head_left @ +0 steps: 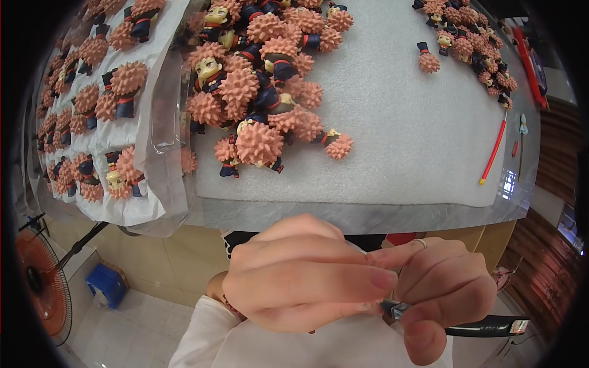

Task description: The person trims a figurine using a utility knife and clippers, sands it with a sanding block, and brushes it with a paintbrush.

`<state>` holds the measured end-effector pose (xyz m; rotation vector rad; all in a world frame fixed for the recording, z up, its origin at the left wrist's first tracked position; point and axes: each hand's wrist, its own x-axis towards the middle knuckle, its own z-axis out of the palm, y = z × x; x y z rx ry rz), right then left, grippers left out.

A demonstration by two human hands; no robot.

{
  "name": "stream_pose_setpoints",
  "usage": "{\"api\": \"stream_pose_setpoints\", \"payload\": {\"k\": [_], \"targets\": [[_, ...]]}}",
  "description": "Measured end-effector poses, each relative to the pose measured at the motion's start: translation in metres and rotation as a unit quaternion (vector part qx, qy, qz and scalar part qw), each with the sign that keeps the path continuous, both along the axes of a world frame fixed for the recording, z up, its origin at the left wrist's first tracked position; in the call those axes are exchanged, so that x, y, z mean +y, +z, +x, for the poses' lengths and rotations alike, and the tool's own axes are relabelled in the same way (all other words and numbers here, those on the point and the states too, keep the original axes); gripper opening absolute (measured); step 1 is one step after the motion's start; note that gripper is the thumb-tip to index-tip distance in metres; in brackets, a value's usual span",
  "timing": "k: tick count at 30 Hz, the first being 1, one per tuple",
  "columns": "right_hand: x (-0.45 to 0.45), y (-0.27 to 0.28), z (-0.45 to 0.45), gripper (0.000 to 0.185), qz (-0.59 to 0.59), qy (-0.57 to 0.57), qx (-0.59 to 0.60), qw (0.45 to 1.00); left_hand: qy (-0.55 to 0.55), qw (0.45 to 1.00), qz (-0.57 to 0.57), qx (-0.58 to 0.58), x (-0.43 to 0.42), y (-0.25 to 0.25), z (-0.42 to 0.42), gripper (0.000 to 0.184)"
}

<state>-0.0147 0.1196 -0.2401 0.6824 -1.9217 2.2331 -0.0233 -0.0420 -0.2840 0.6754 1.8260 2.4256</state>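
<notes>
In front of my body, below the table's front edge, both hands meet. My left hand [300, 276] is closed, fingers pressed together toward the right; whatever it may pinch is hidden behind the fingers. My right hand [445, 285], with a ring on one finger, is curled around a slim tool with a black handle [481, 326]. A metal part of this tool shows near the left fingertips; its exact kind is unclear. Closest on the table to my hands is a pile of small figures with spiky pink hair and dark clothes [259, 145].
White foam sheet [392, 147] covers the grey table. Bagged rows of figures [126, 80] lie left, and another cluster [466, 37] lies back right. A thin red brush-like stick [494, 150] rests at the right edge. On the floor are an orange fan [43, 279] and blue stool [105, 285].
</notes>
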Motion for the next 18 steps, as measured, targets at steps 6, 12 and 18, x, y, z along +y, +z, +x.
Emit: {"api": "stream_pose_setpoints", "payload": {"k": [6,12,18], "targets": [[-0.002,-0.008,0.011,0.015,0.003,-0.032,-0.006,0.999,0.008,1.000,0.002,-0.006,0.001,-0.001,0.002,0.029],[0.000,-0.001,-0.002,0.013,0.007,0.023,0.013,1.000,-0.029,0.998,-0.023,0.050,-0.003,-0.004,-0.003,0.029],[0.005,0.001,-0.001,0.013,0.036,0.038,0.010,0.999,0.008,1.000,0.002,0.004,0.000,-0.002,0.001,0.030]]}}
